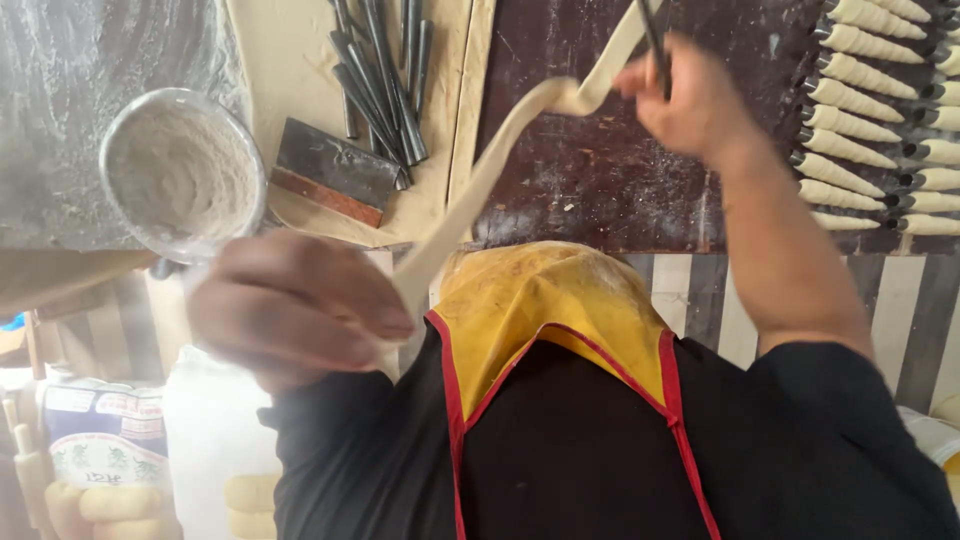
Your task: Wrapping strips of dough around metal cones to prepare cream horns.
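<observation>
A long pale strip of dough (500,150) stretches in the air between my two hands. My left hand (300,310), close to the camera and blurred, pinches its lower end. My right hand (690,100) holds the upper end together with a thin dark metal cone mould (655,40) above the dark brown tray (600,180). Rows of dough-wrapped cones (860,110) lie on the tray's right side. My yellow-and-black apron (545,300) fills the lower middle.
A glass bowl of flour (182,172) stands at the left on a floured grey surface. Several bare metal cone moulds (385,70) and a metal scraper (335,172) lie on a cream board. A flour bag (105,440) and dough pieces (110,505) sit at lower left.
</observation>
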